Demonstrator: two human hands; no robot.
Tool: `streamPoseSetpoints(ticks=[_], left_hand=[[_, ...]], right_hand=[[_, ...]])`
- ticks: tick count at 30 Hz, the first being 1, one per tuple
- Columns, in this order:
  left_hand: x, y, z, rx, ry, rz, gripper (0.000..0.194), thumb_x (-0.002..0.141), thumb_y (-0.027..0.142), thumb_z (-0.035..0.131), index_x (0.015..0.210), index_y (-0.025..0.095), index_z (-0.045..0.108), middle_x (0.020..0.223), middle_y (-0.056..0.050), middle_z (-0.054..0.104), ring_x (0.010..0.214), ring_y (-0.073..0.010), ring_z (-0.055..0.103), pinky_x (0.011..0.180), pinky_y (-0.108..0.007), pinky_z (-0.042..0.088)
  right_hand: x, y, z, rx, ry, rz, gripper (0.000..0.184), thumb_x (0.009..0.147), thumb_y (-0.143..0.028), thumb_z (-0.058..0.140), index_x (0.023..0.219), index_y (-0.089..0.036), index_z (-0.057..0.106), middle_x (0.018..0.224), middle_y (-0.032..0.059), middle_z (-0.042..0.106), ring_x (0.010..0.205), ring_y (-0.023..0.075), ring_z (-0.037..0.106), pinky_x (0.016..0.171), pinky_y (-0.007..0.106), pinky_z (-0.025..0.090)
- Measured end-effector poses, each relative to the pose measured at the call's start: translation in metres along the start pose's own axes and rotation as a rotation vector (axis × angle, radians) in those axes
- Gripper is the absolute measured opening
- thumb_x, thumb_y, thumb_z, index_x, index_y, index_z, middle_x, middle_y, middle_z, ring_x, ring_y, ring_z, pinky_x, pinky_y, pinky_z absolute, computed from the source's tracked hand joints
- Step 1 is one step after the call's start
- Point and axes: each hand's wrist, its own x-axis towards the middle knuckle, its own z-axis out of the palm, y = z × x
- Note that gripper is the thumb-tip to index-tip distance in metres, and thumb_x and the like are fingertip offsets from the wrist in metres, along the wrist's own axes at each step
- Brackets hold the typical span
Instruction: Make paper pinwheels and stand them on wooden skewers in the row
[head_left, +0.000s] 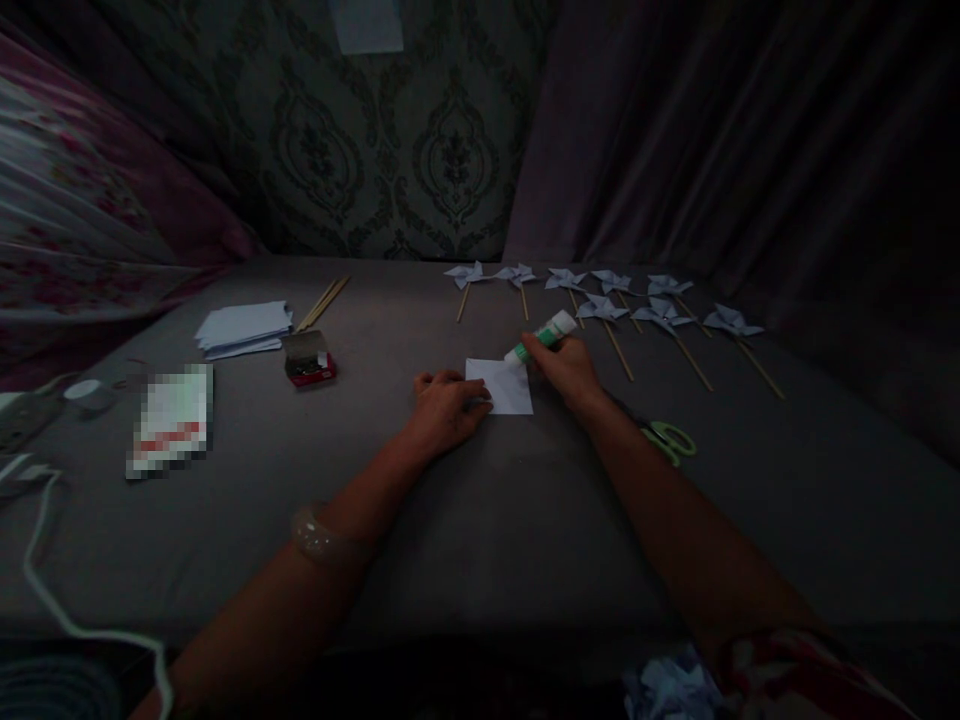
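Observation:
A small white square of paper (512, 388) lies flat on the grey-covered table. My left hand (450, 408) rests at its left edge, thumb and fingers closed together on the paper and holding it down. In my right hand (568, 368) is a green and white glue stick (551, 335), tilted with its lower end at the paper's top right corner. Whether that end touches the paper, I cannot tell. Just right of my right forearm lie scissors with light green handles (673, 440), their blades partly hidden by the arm.
Several paper pinwheels (600, 308) on sticks lie at the back right. To the left are a stack of white paper (244, 328), thin wooden sticks (324, 304), an open small red box (310, 362), a blurred packet (174, 418) and a white cable (45, 560).

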Motion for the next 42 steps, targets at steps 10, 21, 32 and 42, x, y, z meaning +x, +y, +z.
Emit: streamPoseSetpoints(ticks=[10,21,32,42], left_hand=[[0.002,-0.004,0.004,0.084,0.01,0.06,0.025,0.088,0.034,0.051,0.104,0.032,0.07,0.127,-0.001,0.063,0.121,-0.0305,0.046,0.097,-0.056,0.027],[-0.001,0.006,-0.006,0.165,-0.135,0.137,0.041,0.09,0.021,0.04,0.121,0.039,0.061,0.138,-0.001,0.054,0.132,-0.0338,0.036,0.103,-0.064,0.019],[-0.002,0.007,-0.01,0.153,-0.172,0.13,0.044,0.089,0.02,0.04,0.123,0.042,0.06,0.139,0.0,0.052,0.132,-0.0349,0.035,0.103,-0.065,0.018],[-0.002,0.006,-0.008,0.16,-0.165,0.152,0.046,0.088,0.019,0.041,0.123,0.042,0.059,0.139,0.0,0.052,0.132,-0.0361,0.035,0.102,-0.067,0.019]], right_hand=[[-0.006,0.002,0.01,-0.052,-0.03,-0.096,0.034,0.073,-0.051,0.06,0.069,-0.018,0.058,0.064,0.0037,0.062,0.062,0.0187,0.06,0.056,0.028,0.042],[-0.025,-0.014,0.017,-0.414,-0.086,-0.354,0.028,0.077,-0.046,0.062,0.081,-0.019,0.062,0.072,0.0037,0.066,0.077,0.0224,0.062,0.086,0.04,0.037],[-0.019,-0.013,0.021,-0.455,-0.176,-0.463,0.024,0.081,-0.039,0.059,0.089,-0.017,0.062,0.08,0.0073,0.067,0.084,0.0237,0.062,0.088,0.041,0.034],[-0.018,-0.011,0.018,-0.436,-0.216,-0.478,0.022,0.082,-0.036,0.058,0.092,-0.016,0.062,0.081,0.0064,0.067,0.079,0.0205,0.061,0.079,0.033,0.039]])
